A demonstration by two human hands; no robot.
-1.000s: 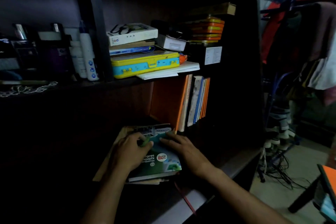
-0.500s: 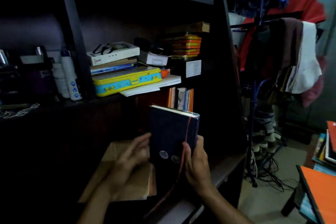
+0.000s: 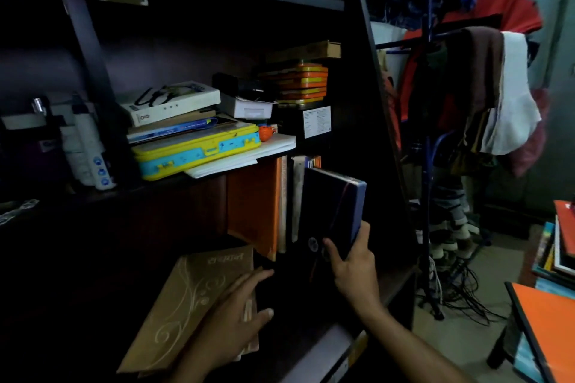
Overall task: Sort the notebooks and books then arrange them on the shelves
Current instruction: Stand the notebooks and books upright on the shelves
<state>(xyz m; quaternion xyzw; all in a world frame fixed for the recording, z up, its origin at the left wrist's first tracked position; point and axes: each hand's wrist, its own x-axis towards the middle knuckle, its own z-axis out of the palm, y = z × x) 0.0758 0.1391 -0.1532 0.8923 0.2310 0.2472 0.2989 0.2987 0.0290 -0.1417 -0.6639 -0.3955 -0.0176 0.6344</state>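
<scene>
My right hand (image 3: pixel 350 261) grips the lower corner of a dark blue hardcover notebook (image 3: pixel 329 211) with a red ribbon, held upright at the right end of a row of standing books (image 3: pixel 267 205) on the lower shelf. It leans against that row. My left hand (image 3: pixel 231 317) rests flat, fingers straight, on a tan notebook (image 3: pixel 186 298) with a swirl pattern that lies on the lower shelf board. The dark wooden shelf unit (image 3: pixel 367 78) fills the left and middle of the view.
The upper shelf holds a yellow and blue case (image 3: pixel 199 151), a white box (image 3: pixel 174 102), loose papers, stacked orange tins (image 3: pixel 303 81) and bottles (image 3: pixel 88 158). A clothes rack (image 3: pixel 466 78) stands to the right, cables on the floor. An orange-topped table (image 3: pixel 547 320) with stacked books sits at far right.
The dark blue notebook has gone from in front of me rightward and back against the standing row. My left hand let go of it and dropped onto the tan notebook.
</scene>
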